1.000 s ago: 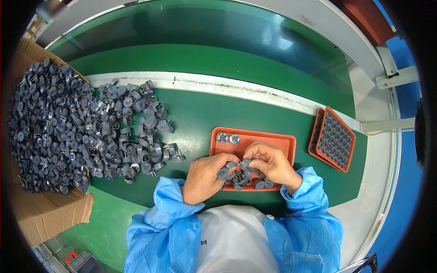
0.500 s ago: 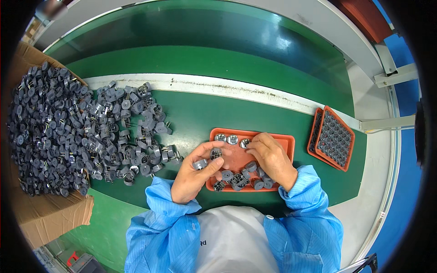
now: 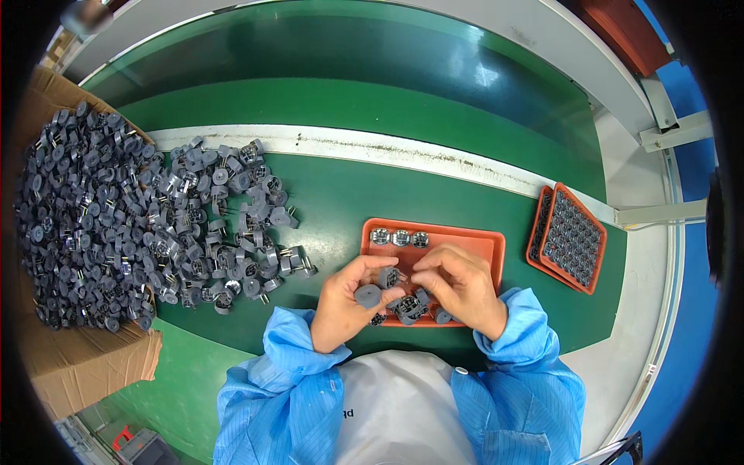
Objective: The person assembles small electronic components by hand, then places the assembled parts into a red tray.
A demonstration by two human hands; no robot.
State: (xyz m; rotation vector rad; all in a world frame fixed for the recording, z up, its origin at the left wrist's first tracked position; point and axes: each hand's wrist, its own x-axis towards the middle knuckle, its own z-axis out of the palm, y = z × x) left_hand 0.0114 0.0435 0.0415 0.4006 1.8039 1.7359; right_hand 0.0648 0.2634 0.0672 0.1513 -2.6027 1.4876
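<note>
My left hand (image 3: 341,307) holds two grey round plastic parts with metal pins. One pinned part (image 3: 388,277) is between its fingertips, with the pins turned toward the right. A second round part (image 3: 367,295), flat face up, rests by the thumb. Close to those pins, my right hand (image 3: 468,290) has thumb and forefinger drawn together; what they pinch, if anything, is hidden. Beneath both hands lies an orange-red tray (image 3: 498,252). Three parts (image 3: 400,238) stand in a row along its far left side, and several loose ones (image 3: 409,308) sit at its near side.
At the left, a large heap of grey parts (image 3: 101,217) spills from a cardboard box (image 3: 93,368) onto the green table (image 3: 325,194). Two stacked orange-red trays (image 3: 574,236) filled with parts stand at the right. A white strip (image 3: 372,155) runs across the far side.
My right hand has left the third part in the tray's far row and come nearer my left hand. The left hand has shifted right and turned its parts.
</note>
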